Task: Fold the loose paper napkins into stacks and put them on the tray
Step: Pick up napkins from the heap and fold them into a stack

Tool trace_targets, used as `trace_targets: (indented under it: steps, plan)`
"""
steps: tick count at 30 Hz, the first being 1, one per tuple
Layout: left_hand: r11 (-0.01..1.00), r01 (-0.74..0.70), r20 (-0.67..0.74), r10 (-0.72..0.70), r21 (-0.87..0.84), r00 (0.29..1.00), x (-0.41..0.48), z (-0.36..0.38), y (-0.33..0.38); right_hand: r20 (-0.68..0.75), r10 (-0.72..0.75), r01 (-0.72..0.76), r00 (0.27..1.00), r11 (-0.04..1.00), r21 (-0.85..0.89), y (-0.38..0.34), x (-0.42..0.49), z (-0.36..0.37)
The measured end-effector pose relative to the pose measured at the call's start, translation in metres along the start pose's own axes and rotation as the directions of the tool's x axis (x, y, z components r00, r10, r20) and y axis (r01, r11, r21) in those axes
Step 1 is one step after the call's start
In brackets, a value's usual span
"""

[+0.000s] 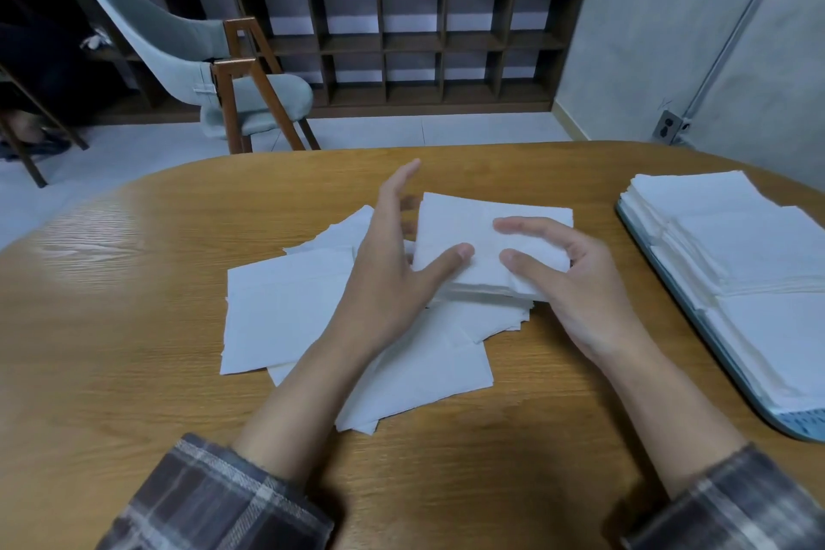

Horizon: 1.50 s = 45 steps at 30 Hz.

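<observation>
At the table (134, 304) centre, left hand (388, 272), fingers straight, steadies and right hand (576, 281) grips a folded stack (455, 219) over remaining loose napkins (285, 308), while the tray (799, 424) at right already carries finished stacks (736, 237): judged partly done.

Soft, even indoor light is coming from overhead, laying a pale sheen across the left of the wooden table (93, 237). The forearms (303, 406) are casting diffuse shadows beside the plaid sleeves (214, 500). The napkin stack (486, 232) and the napkins (759, 263) on the tray (799, 426) are glowing near white, losing texture. The left hand (388, 277) is blurring at its fingers (408, 170). The wide lens is bowing the table's far edge and softening the corners.
</observation>
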<state>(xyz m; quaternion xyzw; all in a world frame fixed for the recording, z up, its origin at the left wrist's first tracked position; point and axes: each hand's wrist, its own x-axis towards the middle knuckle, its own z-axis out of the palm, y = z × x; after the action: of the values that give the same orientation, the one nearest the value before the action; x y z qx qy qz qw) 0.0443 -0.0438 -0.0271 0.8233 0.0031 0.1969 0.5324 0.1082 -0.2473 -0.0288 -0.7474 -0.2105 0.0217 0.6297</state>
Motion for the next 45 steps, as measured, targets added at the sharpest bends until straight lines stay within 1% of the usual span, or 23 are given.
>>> trace_targets:
  steps: [2,3,4,5,7,8,10,12,19,25,30,33,36,41,45]
  plan:
    - [0.988,-0.065,-0.055,0.074,0.143,0.996,-0.001,0.0,-0.001,-0.049,-0.006,0.006,0.999,1.0,-0.018,0.004,0.002,-0.001]
    - [0.977,-0.105,-0.051,0.116,0.187,0.992,-0.002,0.0,-0.001,-0.064,-0.009,0.007,0.998,1.0,-0.025,0.005,0.002,-0.001]
    - [0.97,-0.141,-0.009,0.146,0.2,0.989,-0.002,0.0,-0.001,-0.078,-0.012,0.009,0.997,0.999,-0.035,0.006,0.003,0.0]
    - [0.968,-0.162,0.069,0.151,0.193,0.986,-0.003,0.0,-0.001,-0.09,-0.017,0.013,0.996,0.999,-0.046,0.007,0.003,-0.001]
    - [0.963,-0.166,0.285,0.102,0.212,0.953,-0.005,0.004,-0.002,-0.116,-0.026,0.017,0.993,0.997,-0.07,0.008,0.004,-0.001]
    - [0.945,-0.19,0.37,0.081,0.268,0.926,-0.007,0.006,-0.004,-0.13,-0.024,0.015,0.991,0.997,-0.076,0.01,0.004,-0.001]
    - [0.883,-0.275,0.453,0.082,0.38,0.888,-0.009,0.011,-0.01,-0.145,-0.015,0.004,0.989,0.997,-0.076,0.013,0.006,-0.002]
    - [0.862,-0.307,0.464,0.097,0.403,0.88,-0.01,0.013,-0.012,-0.142,-0.009,-0.002,0.99,0.997,-0.075,0.014,0.006,-0.002]
    - [0.845,-0.33,0.458,0.116,0.421,0.881,-0.011,0.017,-0.011,-0.156,-0.007,-0.005,0.988,0.997,-0.079,0.015,0.008,-0.007]
    - [0.899,-0.265,0.436,0.095,0.348,0.895,-0.009,0.014,-0.012,-0.138,-0.022,0.01,0.99,0.996,-0.087,0.016,0.008,-0.006]
    - [0.924,-0.234,0.359,0.116,0.303,0.926,-0.008,0.01,-0.005,-0.101,-0.038,0.029,0.994,0.996,-0.086,0.013,0.008,-0.006]
    - [0.948,-0.212,0.324,0.128,0.239,0.937,-0.009,0.009,-0.003,-0.091,-0.048,0.039,0.995,0.995,-0.096,0.012,0.008,-0.005]
    - [0.963,-0.208,0.267,0.157,0.172,0.951,-0.01,0.008,0.0,-0.09,-0.044,0.036,0.995,0.995,-0.098,0.013,0.008,-0.005]
    - [0.976,-0.215,0.121,0.209,0.035,0.97,-0.009,0.007,0.009,-0.044,-0.056,0.051,0.997,0.993,-0.103,0.009,0.007,-0.004]
    - [0.982,-0.173,-0.018,0.173,-0.07,0.985,-0.008,0.006,0.013,0.076,-0.086,0.083,0.993,0.996,0.033,0.0,0.001,-0.002]
